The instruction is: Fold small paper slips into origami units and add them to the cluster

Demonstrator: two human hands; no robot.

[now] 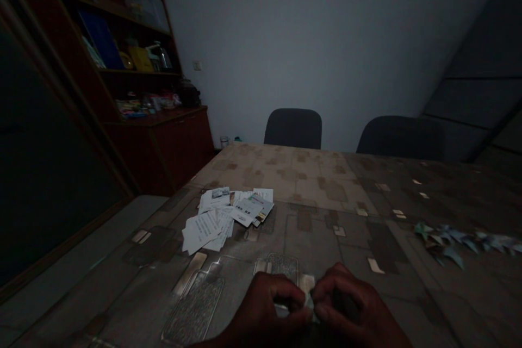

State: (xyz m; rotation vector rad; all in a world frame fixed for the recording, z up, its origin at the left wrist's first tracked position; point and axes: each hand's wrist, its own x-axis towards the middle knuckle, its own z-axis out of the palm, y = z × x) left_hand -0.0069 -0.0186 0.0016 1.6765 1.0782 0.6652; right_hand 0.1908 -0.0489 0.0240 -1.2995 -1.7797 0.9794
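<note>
Near the front edge of the table, my left hand (274,307) and my right hand (353,304) meet with their fingertips close together. Between them is a small piece of pale, folded-looking paper (309,304), pinched by thumb and fingers on both sides. Most of the paper is hidden by the fingers, and the dim light blurs its shape. On the tabletop ahead and to the left lies a loose spread of white printed cards (206,228). At the far right rests a row of small folded paper pieces (452,240) with pointed ends.
A patterned cloth covers the table (302,174). Two dark chairs, a nearer-centre chair (292,128) and a right chair (402,136), stand at its far side. A wooden cabinet (179,141) with loaded shelves is at the left, against a pale wall (293,38).
</note>
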